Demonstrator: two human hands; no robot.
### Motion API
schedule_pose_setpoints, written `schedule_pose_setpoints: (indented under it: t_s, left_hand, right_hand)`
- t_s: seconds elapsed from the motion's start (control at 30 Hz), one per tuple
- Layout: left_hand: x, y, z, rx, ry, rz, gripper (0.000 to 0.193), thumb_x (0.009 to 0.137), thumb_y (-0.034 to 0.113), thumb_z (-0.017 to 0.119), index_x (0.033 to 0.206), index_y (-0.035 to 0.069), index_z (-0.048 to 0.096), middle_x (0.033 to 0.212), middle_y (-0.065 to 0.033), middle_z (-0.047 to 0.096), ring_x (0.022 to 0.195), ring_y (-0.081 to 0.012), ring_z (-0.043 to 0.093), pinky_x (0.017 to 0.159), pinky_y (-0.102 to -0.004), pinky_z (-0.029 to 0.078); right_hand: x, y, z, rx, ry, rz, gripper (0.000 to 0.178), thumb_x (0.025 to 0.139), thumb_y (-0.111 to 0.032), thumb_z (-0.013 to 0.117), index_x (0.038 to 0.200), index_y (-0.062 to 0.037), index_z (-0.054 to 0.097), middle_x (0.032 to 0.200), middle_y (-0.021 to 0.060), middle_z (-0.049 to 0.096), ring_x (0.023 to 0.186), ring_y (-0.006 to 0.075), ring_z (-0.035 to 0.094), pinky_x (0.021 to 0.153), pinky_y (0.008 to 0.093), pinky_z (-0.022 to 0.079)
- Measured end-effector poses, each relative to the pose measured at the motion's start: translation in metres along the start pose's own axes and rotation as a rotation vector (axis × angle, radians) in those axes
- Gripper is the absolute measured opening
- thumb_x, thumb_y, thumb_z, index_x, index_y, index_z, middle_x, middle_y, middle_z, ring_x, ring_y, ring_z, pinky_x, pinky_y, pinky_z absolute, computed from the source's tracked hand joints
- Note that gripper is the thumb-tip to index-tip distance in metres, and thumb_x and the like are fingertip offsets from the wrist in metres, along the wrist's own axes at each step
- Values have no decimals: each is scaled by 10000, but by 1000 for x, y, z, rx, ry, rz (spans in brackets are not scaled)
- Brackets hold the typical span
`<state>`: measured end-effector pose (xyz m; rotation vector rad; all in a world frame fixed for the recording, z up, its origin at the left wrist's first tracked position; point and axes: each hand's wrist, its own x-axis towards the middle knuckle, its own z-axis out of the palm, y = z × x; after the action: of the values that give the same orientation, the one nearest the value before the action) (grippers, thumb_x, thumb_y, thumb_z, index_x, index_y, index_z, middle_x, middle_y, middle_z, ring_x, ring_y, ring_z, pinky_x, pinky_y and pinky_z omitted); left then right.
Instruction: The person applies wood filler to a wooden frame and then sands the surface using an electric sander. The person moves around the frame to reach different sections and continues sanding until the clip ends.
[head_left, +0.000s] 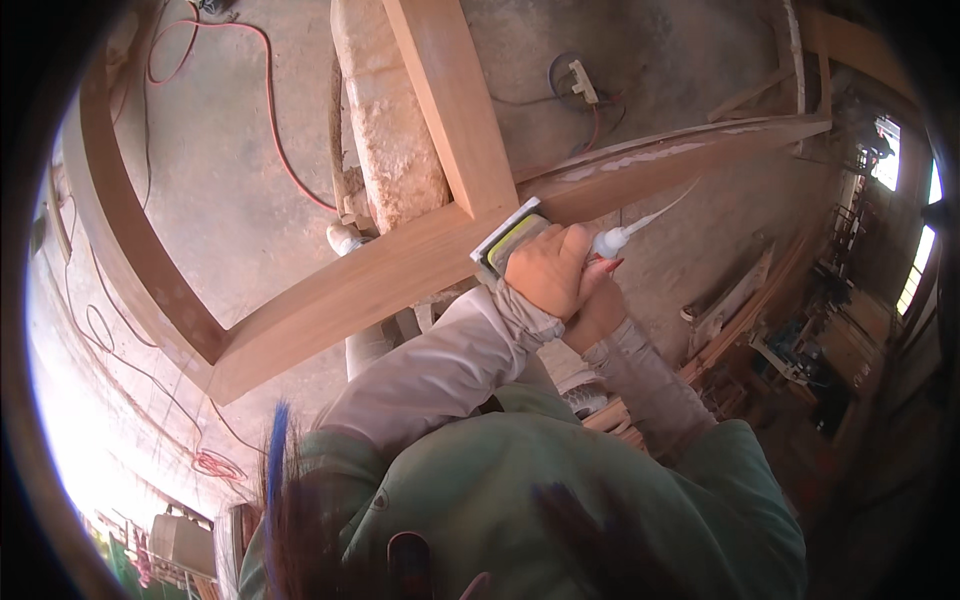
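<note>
Wooden frame (340, 278) seems joined, white streaks (640, 158) uncleared, sanding block (507, 238) held by left grip (545, 272), nozzled bottle (609, 242) by right grip (598, 308).

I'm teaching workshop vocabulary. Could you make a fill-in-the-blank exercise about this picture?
1. The left hand holds a sanding block at a frame made of ___.
2. The tapered nozzle points toward the picture's upper ___ corner.
3. The shirt is ___ in colour.

Missing words: wood; right; green.
</note>
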<state>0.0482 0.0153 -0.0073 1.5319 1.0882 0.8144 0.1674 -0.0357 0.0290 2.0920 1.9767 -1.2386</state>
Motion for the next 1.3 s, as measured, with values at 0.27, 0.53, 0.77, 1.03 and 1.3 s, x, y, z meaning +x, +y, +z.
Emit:
schedule_pose_setpoints:
  t_s: [0.27,0.53,0.77,1.03,1.3]
  left_hand:
    - [-8,-2,-21,-68,101,-64,356,867,332,633,1037,27,567,830,-156,608,734,-360,599,641,-408,470]
    - [-19,-9,-37,-64,204,-55,374,835,339,664,1054,49,572,799,-146,601,711,-345,600,610,-411,467]
    - [0,-2,-32,-64,148,-68,372,888,331,613,1065,10,550,818,-189,600,712,-390,593,636,-414,476]
    - [10,-4,-38,-33,83,-59,392,877,369,627,1055,26,564,802,-166,603,716,-367,600,638,-416,467]
    - [1,-10,-37,-55,-27,-43,397,868,382,630,1068,47,561,756,-143,596,704,-349,600,619,-409,465]
  right_hand:
    - [13,-21,-3,-71,-100,23,535,730,-209,706,1205,-111,482,1173,160,522,914,380,611,684,461,527]
    - [17,-39,3,-26,-112,-81,553,727,-204,710,1213,-118,460,1171,162,500,856,389,614,668,468,524]
    - [22,-32,-5,-10,-14,-76,551,729,-201,707,1213,-120,458,1114,153,507,842,383,613,655,476,524]
    - [23,-25,10,22,-5,-7,542,722,-194,707,1202,-120,466,1184,161,499,898,408,600,684,495,507]
    - [13,-47,11,171,56,119,520,752,-237,709,1196,-60,504,1134,182,567,1019,373,592,791,431,490]
